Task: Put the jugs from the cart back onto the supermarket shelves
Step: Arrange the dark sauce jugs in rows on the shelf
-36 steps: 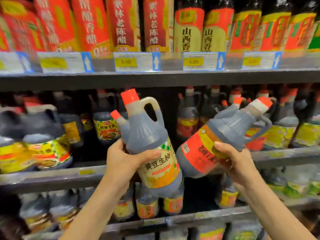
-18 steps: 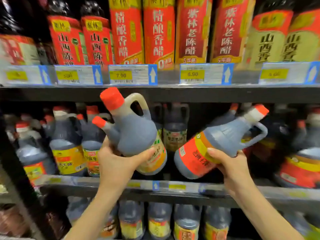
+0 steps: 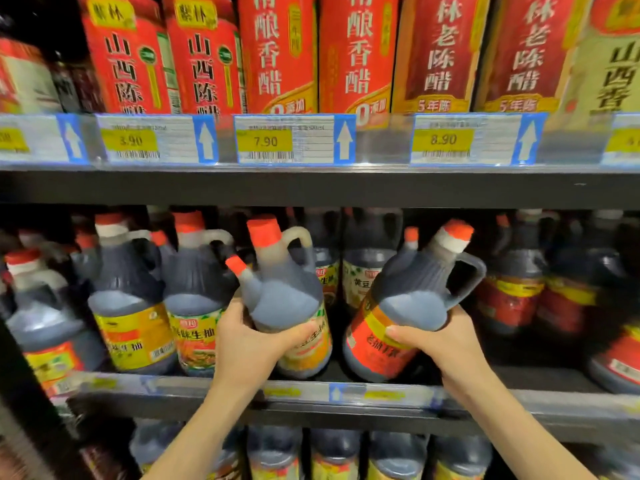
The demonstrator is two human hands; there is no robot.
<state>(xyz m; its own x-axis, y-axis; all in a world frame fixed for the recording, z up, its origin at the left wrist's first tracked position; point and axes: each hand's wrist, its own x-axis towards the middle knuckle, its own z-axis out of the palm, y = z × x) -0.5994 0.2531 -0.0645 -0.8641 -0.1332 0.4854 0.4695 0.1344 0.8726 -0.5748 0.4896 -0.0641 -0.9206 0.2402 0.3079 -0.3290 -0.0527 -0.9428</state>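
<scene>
My left hand [image 3: 251,344] grips the body of a dark soy-sauce jug with a yellow-green label [image 3: 287,299], nearly upright at the middle shelf [image 3: 346,393]; a smaller red-capped bottle [image 3: 244,282] is strapped to its side. My right hand [image 3: 440,344] holds a dark jug with a red label [image 3: 412,306], which leans right with its handle on the right. Both jug bases sit at or just above the shelf board in a gap between rows; contact cannot be told.
Similar jugs [image 3: 131,306] fill the middle shelf to the left, more red-labelled ones [image 3: 512,296] to the right and behind. The upper shelf [image 3: 311,188] carries tall red vinegar cartons [image 3: 277,53] and price tags. Further jugs [image 3: 332,455] stand on the shelf below.
Both jugs have moved forward and down into the gap on the middle shelf. The red-labelled jug has tipped up from nearly lying toward upright. The view has moved closer to the shelf.
</scene>
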